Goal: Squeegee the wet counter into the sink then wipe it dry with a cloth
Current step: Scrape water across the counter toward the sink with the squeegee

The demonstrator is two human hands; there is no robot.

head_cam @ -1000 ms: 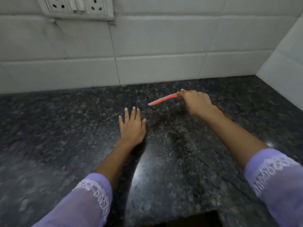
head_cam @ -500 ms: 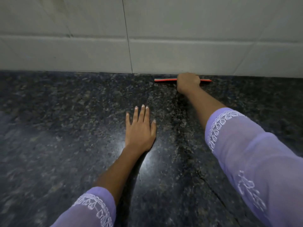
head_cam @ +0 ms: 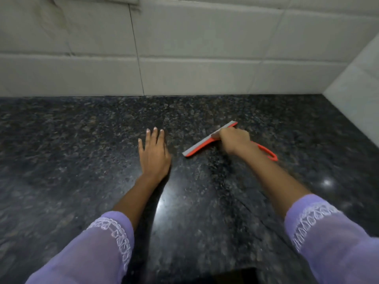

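A dark speckled granite counter [head_cam: 71,160] fills the lower view. My right hand [head_cam: 233,140] grips an orange squeegee [head_cam: 202,147] with a grey rubber edge; its blade lies slanted on the stone, and its orange handle loop [head_cam: 268,153] sticks out behind my wrist. My left hand [head_cam: 153,154] lies flat on the counter with fingers straight, just left of the blade's near end. A wet dark streak runs along the stone below the squeegee. No sink or cloth is in sight.
White tiled wall [head_cam: 184,58] rises behind the counter, and a second tiled wall [head_cam: 356,95] closes the right corner. The counter's front edge shows a dark gap [head_cam: 242,275] at the bottom.
My right hand has pulled the squeegee back from the foot of the back wall toward me, and the blade has turned from level to slanted. My left hand stays flat in place.
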